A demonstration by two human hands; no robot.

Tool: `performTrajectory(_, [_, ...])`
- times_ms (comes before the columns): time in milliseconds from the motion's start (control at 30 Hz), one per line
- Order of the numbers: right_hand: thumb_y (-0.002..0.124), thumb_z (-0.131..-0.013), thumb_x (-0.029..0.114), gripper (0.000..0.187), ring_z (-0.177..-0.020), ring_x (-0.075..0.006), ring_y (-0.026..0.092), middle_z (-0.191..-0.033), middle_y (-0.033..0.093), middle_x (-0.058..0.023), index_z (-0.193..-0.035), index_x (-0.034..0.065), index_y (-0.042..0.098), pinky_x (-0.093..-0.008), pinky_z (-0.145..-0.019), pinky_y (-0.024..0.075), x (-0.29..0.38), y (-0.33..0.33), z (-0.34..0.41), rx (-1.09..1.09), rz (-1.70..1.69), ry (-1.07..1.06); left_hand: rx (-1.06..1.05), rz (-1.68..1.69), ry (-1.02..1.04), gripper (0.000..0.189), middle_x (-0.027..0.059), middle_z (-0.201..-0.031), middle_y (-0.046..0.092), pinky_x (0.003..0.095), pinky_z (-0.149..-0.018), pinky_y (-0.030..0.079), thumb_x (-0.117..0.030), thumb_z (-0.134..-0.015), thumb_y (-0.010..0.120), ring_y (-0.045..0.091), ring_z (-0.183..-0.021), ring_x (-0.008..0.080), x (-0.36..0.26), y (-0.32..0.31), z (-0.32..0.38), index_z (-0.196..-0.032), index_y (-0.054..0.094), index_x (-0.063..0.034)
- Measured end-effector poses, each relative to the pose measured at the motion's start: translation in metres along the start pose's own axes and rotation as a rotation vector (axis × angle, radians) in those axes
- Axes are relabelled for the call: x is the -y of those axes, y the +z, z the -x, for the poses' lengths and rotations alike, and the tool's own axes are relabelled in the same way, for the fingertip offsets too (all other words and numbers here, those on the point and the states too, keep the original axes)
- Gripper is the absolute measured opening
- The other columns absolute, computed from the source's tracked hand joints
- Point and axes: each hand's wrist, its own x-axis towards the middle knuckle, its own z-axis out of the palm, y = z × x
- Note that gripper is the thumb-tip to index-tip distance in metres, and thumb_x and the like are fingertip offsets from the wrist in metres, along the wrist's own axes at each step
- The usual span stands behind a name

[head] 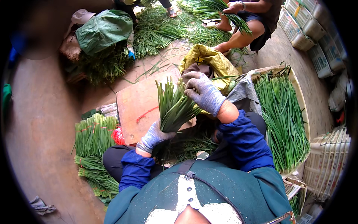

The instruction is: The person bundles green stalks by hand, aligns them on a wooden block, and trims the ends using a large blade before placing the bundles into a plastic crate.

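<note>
My left hand (156, 135), in a pale knitted glove, grips a bunch of green leafy stalks (176, 106) that look like garlic chives. The pale cut ends point up and away from me. My right hand (203, 91), gloved too, is at the bunch's upper right side with curled fingers. Whether it pinches a stalk is hidden. A single green leaf (225, 77) sticks out to the right behind that hand. Under the bunch is a wooden board (139, 98) with a red tie strand (146, 114) lying on it.
Tied chive bundles (95, 137) are stacked at my left, beside red ties (118, 135). A crate (300, 103) of loose chives stands at my right. Ahead are a yellow sack (223, 65), a green-covered heap (105, 30) and a seated person (251, 25) holding chives. Plastic crates (327, 165) line the right.
</note>
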Motion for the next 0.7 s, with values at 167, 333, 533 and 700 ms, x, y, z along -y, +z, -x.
performTrajectory(167, [0.065,-0.079,0.01,0.01,-0.094,-0.038,0.06,-0.096,0.064,-0.0149,-0.086,0.004,0.062,-0.0458,-0.086,0.0478,0.0,-0.017,-0.009,-0.223,0.257,-0.056,0.0,0.062,0.017,0.058,0.008,-0.117,0.067,0.0328,-0.096,0.047,-0.006,-0.072,0.078,0.061,-0.106,0.0168,0.008,-0.003,0.004,-0.126,0.057,-0.0013])
performTrajectory(333, [0.062,-0.086,0.009,0.009,-0.084,-0.037,0.062,-0.091,0.064,-0.0174,-0.094,0.0041,0.062,-0.0426,-0.076,0.0503,-0.018,-0.076,0.001,-0.393,0.484,0.217,-0.059,0.195,0.043,0.059,0.0077,-0.119,0.065,0.0321,-0.097,0.047,-0.007,-0.075,0.078,0.059,-0.108,0.0148,0.023,-0.017,0.016,-0.129,0.054,-0.0002])
performTrajectory(533, [0.067,-0.079,0.029,0.03,-0.091,-0.0355,0.068,-0.099,0.071,-0.0166,-0.101,0.0107,0.073,-0.0446,-0.081,0.0532,-0.004,-0.019,0.038,1.208,0.466,0.353,-0.097,0.496,0.06,0.055,0.0097,-0.106,0.067,0.0328,-0.081,0.053,-0.008,-0.075,0.079,0.063,-0.093,0.0181,0.017,-0.047,0.035,-0.125,0.057,0.0008])
performTrajectory(700, [0.065,-0.081,0.034,0.033,-0.09,-0.0366,0.066,-0.092,0.07,-0.0183,-0.103,0.0094,0.071,-0.044,-0.081,0.0516,0.042,0.001,0.031,1.059,0.093,0.175,-0.098,0.485,0.179,0.056,0.0108,-0.102,0.067,0.0328,-0.073,0.054,-0.012,-0.074,0.081,0.064,-0.085,0.0193,0.019,-0.046,0.039,-0.123,0.057,0.0001])
